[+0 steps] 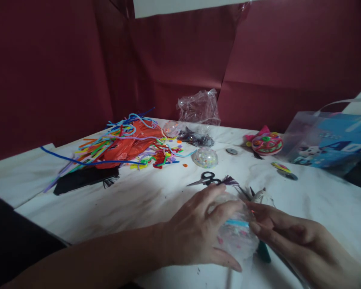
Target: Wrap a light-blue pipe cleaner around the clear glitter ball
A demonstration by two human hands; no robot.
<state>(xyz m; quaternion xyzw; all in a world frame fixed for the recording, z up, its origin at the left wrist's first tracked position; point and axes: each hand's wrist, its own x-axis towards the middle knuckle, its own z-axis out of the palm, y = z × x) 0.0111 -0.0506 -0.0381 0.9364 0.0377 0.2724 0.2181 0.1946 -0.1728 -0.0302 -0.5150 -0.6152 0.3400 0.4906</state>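
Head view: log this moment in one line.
left hand: cupped over translucent item | right hand: at item's right side | nearby: scissors, speckled clear dome

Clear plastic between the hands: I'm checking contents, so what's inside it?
Pink bits show in the clear plastic; a light-blue strip crosses it. The left hand covers its left part, hiding whatever lies there.

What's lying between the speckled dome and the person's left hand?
In the head view, scissors lie between the dome and the left hand, beside some purple threads.
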